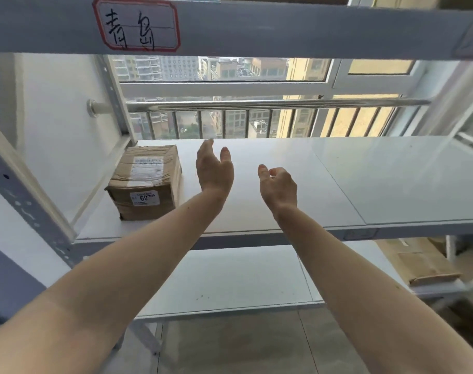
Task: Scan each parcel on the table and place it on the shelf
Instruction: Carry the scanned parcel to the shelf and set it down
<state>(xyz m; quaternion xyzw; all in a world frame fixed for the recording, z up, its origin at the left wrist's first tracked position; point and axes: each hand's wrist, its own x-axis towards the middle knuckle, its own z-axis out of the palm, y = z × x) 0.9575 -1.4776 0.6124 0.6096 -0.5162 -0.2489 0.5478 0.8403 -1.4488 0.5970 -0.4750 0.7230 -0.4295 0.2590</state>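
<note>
Both bare forearms stretched forward over the white metal shelf board (pixel 324 184), left hand (pixel 213 168) raised with fingers nearly straight and thumb apart, grasping nothing; right hand (pixel 278 186) beside it with fingers loosely curled inward, likewise empty, fingertips partly hidden behind the back of the hand. Small brown cardboard parcel wrapped in clear tape (pixel 146 182) resting on the left end of that shelf board, close to the grey perforated upright (pixel 27 201), just left of the left hand and apart from it. White shipping label on the parcel's top too blurred to read; white sticker on its front face showing large digits, top of the last one cut by the box edge, so only "68" or "69" and a "7" guessed at, not certain. Red-bordered white label with two handwritten characters (pixel 137 24) stuck on the upper grey shelf beam (pixel 311 31), its lower edge slightly peeling. Lower white shelf board (pixel 230 279) partly covered by both arms. Flattened brown cardboard pieces (pixel 424 263) at the right, cut off by the shelf frame and softened by blur. Window with steel rail (pixel 257 103) behind, tall buildings beyond, hazy
</note>
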